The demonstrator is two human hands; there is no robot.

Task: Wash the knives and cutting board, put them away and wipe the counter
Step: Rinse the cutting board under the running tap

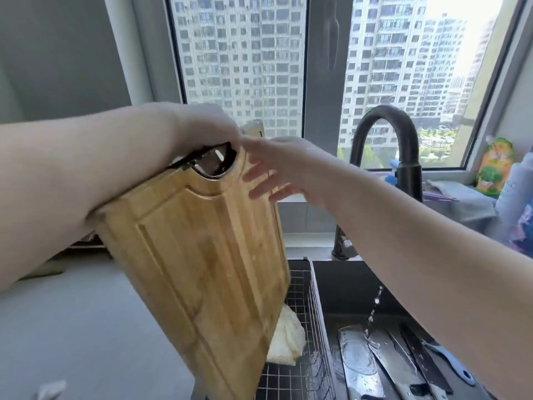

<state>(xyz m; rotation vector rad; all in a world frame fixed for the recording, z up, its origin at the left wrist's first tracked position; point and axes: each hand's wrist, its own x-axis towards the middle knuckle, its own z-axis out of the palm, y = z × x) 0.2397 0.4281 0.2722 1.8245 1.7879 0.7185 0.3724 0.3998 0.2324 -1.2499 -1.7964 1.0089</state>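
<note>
The bamboo cutting board (202, 269) was held up off the counter (72, 327), tilted with its top leaning left, in front of the wire rack (302, 298) at the sink's left side. Its lower corner ran out of the bottom of the frame, and its body hid part of the rack and most of a pale cloth (288, 339) lying there.

The left hand (206, 125) was clamped over the board's top edge just above the oval handle cutout. Its fingers were hidden behind the wood, and whatever showed dark through the cutout was hard to make out. The left forearm came in from the left, lying across the board's upper left corner.

The right hand (277, 166) was loose and holding nothing, fingers straight and spread at the board's upper right edge. Blur made it unclear whether the fingertips touched the wood. That arm reached in from the lower right, passing in front of the black faucet (403, 157).

The knives (375, 359) lay side by side, wet, on the floor of the dark sink (346, 284), well apart from both hands, with a thin stream of water (375, 304) falling on them. Their handles were partly cut off at the frame's bottom. A grey rag (461, 203) and bottles (516, 197) sat on the sill at right.
</note>
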